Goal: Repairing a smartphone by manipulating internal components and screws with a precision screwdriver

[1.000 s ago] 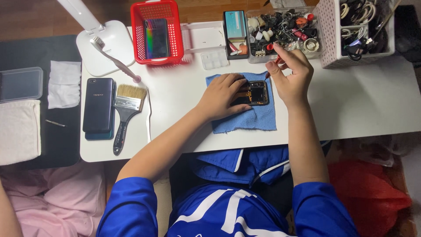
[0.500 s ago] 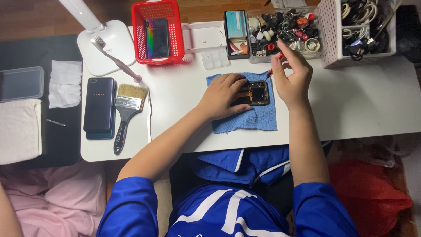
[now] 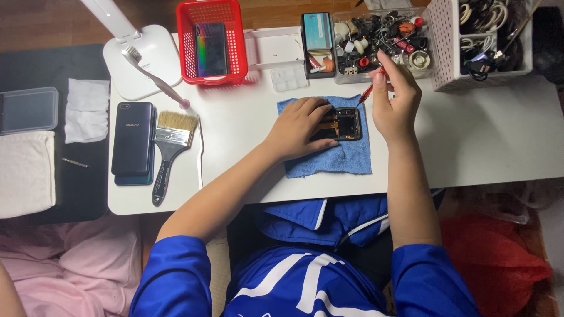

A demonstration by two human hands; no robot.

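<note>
The blue cloth (image 3: 329, 149) lies at the near middle of the white table (image 3: 482, 141), likely there to cushion the work and keep it from sliding. On its far half rests an opened phone (image 3: 342, 123), back cover off, dark inside with a copper-coloured flex and small metal parts showing; its left part is hidden under fingers. The left hand (image 3: 298, 126) lies flat across it from nine o'clock, fingers spread and pressed down, seemingly to pin the phone steady. At two o'clock from the phone, the right hand (image 3: 395, 103) is raised just clear of the cloth, thumb and fingertips pinched together on a thin red-handled screwdriver (image 3: 369, 91), whose tip slants down toward the phone's far right corner without clearly touching it; a fine pinch like this suits small screws.

Well off at nine o'clock lie a paintbrush (image 3: 167, 147) and, beside it, a dark closed phone (image 3: 133, 138), set apart from the work. Farther back, at twelve o'clock, stands a clear tray of small parts (image 3: 382, 41), within easy reach of the tool hand. At eleven o'clock sits a red basket (image 3: 211, 41) holding another phone, and at one o'clock a white basket of cables (image 3: 487, 38).
</note>
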